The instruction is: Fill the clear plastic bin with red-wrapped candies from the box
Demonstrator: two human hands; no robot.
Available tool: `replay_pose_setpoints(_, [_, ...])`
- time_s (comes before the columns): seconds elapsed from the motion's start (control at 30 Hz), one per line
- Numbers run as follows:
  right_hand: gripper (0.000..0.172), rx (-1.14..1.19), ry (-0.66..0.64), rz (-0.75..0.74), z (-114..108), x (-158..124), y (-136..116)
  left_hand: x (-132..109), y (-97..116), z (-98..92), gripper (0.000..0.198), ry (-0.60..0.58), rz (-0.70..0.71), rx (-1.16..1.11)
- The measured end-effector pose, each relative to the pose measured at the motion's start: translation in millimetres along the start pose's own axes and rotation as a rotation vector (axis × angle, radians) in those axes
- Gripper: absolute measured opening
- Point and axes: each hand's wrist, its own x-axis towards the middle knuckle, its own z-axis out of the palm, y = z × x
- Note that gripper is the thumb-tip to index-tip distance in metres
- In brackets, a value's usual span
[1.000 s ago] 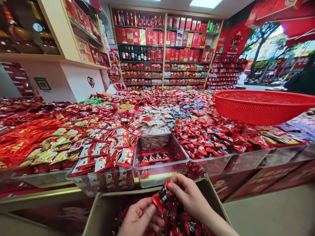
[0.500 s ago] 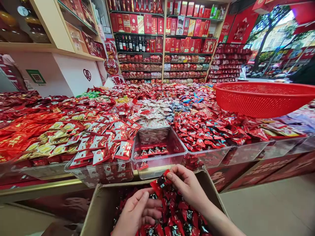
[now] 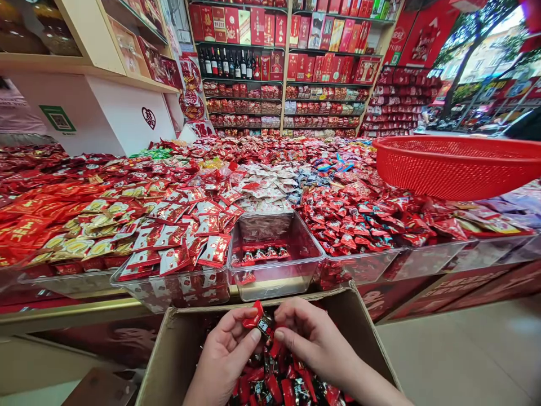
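Observation:
Over the open cardboard box (image 3: 157, 361), both hands hold red-and-black wrapped candy (image 3: 264, 323). My left hand (image 3: 228, 349) pinches it between thumb and fingers from the left. From the right, my right hand (image 3: 310, 335) closes its thumb and fingertips on the other end; whether it holds one piece or more there I cannot tell. Below the hands, a heap of the same wrapped candies (image 3: 296, 389) fills the box. Just beyond the box stands a clear plastic bin (image 3: 276, 282) with a short row of such candies (image 3: 266, 253) in it.
To the left, a bin heaped with red-and-white packets (image 3: 177, 231) adjoins the clear one. Red wrapped sweets (image 3: 350, 225) are piled to the right. A red mesh basket (image 3: 456, 169) rests on the sweets at far right. Behind stand shelves (image 3: 283, 67) of boxes and bottles.
My left hand has risen and closed its fingers on the candy, which was in my right hand only. The two hands have come together, and the view has tilted slightly downward.

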Motion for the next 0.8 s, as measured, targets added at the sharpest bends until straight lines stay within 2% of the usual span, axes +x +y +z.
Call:
replay_pose_setpoints(0.1, [0.012,0.081,-0.025,0.103,4,3,7,-1,0,-1.0,0.025,0.019,0.046,0.090])
replay_pose_setpoints(0.2, [0.008,0.060,-0.027,0.098,7,2,9,-3,-1,1.7,0.025,0.040,0.058,0.118])
replay_pose_setpoints(0.3, [0.006,-0.016,-0.045,0.063,3,2,-1,-6,2,4.2,0.040,0.039,0.047,0.042])
replay_pose_setpoints(0.4, [0.008,-0.090,-0.008,-0.016,-15,14,-23,-9,8,-1.8,0.046,0.081,0.062,0.036])
replay_pose_setpoints(0.47, [0.010,-0.109,0.071,-0.057,-33,35,-37,-8,9,-12.8,0.037,0.073,0.040,0.115])
replay_pose_setpoints(0.53, [0.012,-0.108,0.113,-0.031,-50,65,-44,-5,3,-27.6,0.032,0.027,-0.016,0.208])
replay_pose_setpoints(0.57, [0.012,-0.103,0.089,0.023,-57,82,-44,-4,-1,-35.3,0.031,0.009,-0.044,0.257])
replay_pose_setpoints(0.63, [0.008,-0.088,-0.046,0.231,-64,115,-38,0,-14,-49.3,0.029,0.014,-0.078,0.357])
replay_pose_setpoints(0.73, [0.009,-0.156,-0.236,0.568,-57,150,-19,3,-35,-63.6,0.032,0.001,-0.123,0.423])
replay_pose_setpoints(0.8, [0.010,-0.239,-0.233,0.619,-46,162,-4,4,-46,-68.6,0.032,-0.006,-0.129,0.435])
